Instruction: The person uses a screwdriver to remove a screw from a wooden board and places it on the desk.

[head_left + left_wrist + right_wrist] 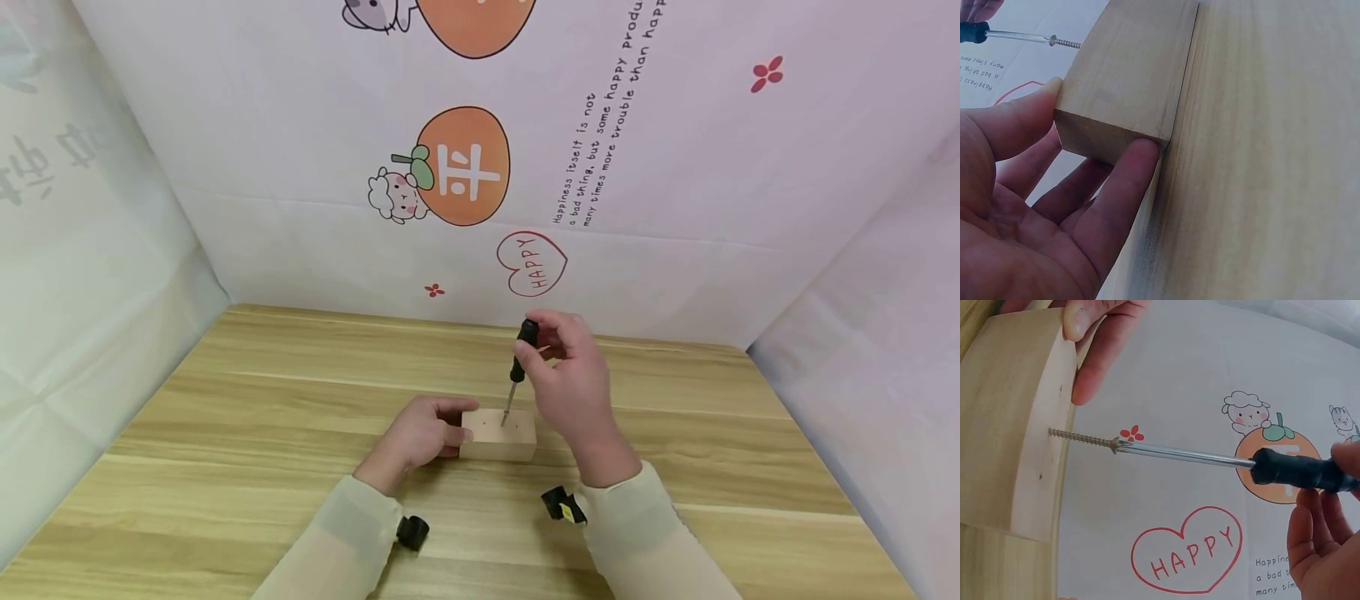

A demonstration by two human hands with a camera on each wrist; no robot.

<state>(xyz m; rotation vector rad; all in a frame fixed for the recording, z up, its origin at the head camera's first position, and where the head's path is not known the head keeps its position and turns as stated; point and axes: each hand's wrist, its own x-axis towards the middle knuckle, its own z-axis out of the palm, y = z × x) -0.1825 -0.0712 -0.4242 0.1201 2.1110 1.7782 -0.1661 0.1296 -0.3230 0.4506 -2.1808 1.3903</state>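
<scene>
A pale wooden block [497,451] lies on the table. My left hand [418,432] grips its left end, with the thumb [1029,119] at the top edge and a finger low on the end face. In my right hand [576,383] is a screwdriver [1185,455] with a black handle, held between thumb and fingers near the handle's end. Its tip meets the head of a long screw [1082,438]. The screw's point touches the block's top face between two small marked spots, and most of its thread shows above the wood. Screw and screwdriver stand nearly in line, slightly tilted.
The wood-grain table [247,417] extends around the block. Behind it hangs a white printed backdrop [660,275], and white sheets [90,275] close off the sides. Black wrist cameras [413,532] hang below both sleeves, near the tabletop.
</scene>
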